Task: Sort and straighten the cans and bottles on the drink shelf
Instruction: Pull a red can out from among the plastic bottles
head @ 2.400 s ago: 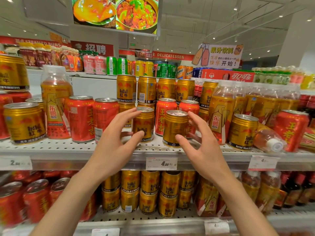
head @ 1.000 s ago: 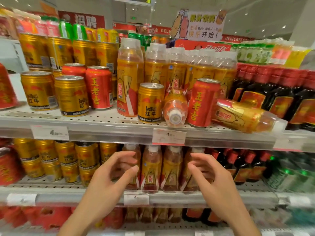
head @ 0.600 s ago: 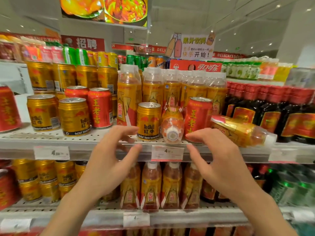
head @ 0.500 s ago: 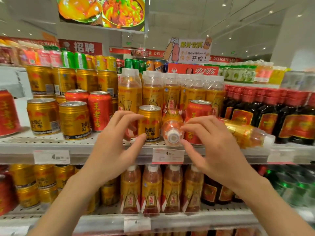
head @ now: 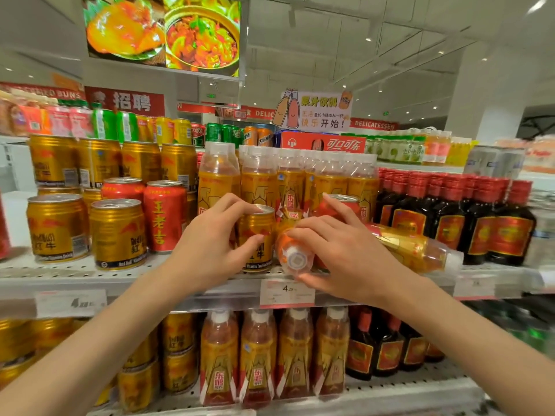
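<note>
On the middle shelf (head: 90, 274) a gold Red Bull can (head: 260, 235) stands among the orange bottles, and my left hand (head: 210, 250) is wrapped around it. Beside it an orange bottle (head: 292, 253) lies on its side, white cap toward me, with my right hand (head: 345, 256) closed over its neck end. Behind that hand stands a red can (head: 342, 205), partly hidden. A second orange bottle (head: 414, 250) lies toppled to the right. Upright orange bottles (head: 261, 178) stand in a row behind.
Gold cans (head: 117, 232) and red cans (head: 163, 217) stand mixed at the left. Dark bottles with red caps (head: 480, 217) fill the right. More bottles and cans line the lower shelf (head: 390, 394). Price tags (head: 286, 292) hang on the shelf edge.
Both hands have come up from below the shelf edge to the middle shelf. The left hand has closed on the gold can and the right on the lying bottle.
</note>
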Action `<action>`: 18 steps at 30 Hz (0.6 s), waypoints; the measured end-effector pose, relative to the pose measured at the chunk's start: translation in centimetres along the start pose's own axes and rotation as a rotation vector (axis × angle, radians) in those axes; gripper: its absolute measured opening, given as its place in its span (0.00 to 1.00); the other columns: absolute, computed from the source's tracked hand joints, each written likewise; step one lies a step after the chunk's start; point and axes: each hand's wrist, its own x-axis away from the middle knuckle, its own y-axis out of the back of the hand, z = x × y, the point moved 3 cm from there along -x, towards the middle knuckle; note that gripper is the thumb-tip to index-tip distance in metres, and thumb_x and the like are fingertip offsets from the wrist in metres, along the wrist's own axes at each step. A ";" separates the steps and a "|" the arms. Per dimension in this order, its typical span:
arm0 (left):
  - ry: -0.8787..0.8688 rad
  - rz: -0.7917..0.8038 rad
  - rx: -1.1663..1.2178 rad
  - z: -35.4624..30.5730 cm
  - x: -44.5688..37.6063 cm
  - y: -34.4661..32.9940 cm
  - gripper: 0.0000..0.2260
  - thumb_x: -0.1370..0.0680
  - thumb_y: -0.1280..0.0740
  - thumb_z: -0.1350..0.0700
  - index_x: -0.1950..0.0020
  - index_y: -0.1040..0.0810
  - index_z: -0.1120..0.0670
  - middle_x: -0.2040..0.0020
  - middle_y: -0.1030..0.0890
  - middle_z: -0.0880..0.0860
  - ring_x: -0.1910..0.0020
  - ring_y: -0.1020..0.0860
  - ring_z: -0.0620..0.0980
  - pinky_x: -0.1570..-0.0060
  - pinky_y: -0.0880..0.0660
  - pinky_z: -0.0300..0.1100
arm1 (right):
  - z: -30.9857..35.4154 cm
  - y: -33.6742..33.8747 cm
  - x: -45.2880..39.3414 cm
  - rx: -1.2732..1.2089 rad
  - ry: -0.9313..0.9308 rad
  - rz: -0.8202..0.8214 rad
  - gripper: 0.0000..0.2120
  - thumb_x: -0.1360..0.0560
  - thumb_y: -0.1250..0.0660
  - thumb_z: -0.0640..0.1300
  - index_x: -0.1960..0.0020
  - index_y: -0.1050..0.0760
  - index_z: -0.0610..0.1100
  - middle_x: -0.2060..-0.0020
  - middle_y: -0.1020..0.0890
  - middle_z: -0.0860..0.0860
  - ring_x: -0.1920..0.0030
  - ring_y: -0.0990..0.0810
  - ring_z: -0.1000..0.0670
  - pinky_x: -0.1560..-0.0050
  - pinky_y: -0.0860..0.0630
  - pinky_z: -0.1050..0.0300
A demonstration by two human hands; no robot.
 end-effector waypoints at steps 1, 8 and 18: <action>0.006 0.004 0.006 0.0 0.0 0.0 0.19 0.24 0.33 0.42 0.36 0.24 0.48 0.44 0.25 0.43 0.50 0.22 0.46 0.52 0.21 0.49 | -0.1 0.2 -0.1 -0.011 0.001 -0.010 0.27 0.28 0.28 0.59 0.34 0.24 0.45 0.41 0.17 0.49 0.40 0.18 0.48 0.23 0.41 0.36; 0.027 0.000 0.026 -0.1 0.0 0.0 0.18 0.24 0.33 0.42 0.38 0.24 0.47 0.46 0.26 0.42 0.51 0.22 0.45 0.53 0.22 0.49 | -2.9 3.3 -2.9 -0.248 -0.126 -0.143 0.24 0.23 0.34 0.60 0.34 0.26 0.45 0.45 0.15 0.52 0.42 0.18 0.53 0.20 0.52 0.39; 0.051 -0.019 0.020 -0.6 0.2 -0.3 0.16 0.24 0.34 0.42 0.38 0.26 0.46 0.46 0.27 0.41 0.50 0.22 0.45 0.52 0.22 0.49 | -7.4 2.5 -8.3 -0.457 -0.406 -0.008 0.21 0.17 0.42 0.56 0.27 0.35 0.51 0.42 0.22 0.50 0.43 0.24 0.52 0.30 0.31 0.44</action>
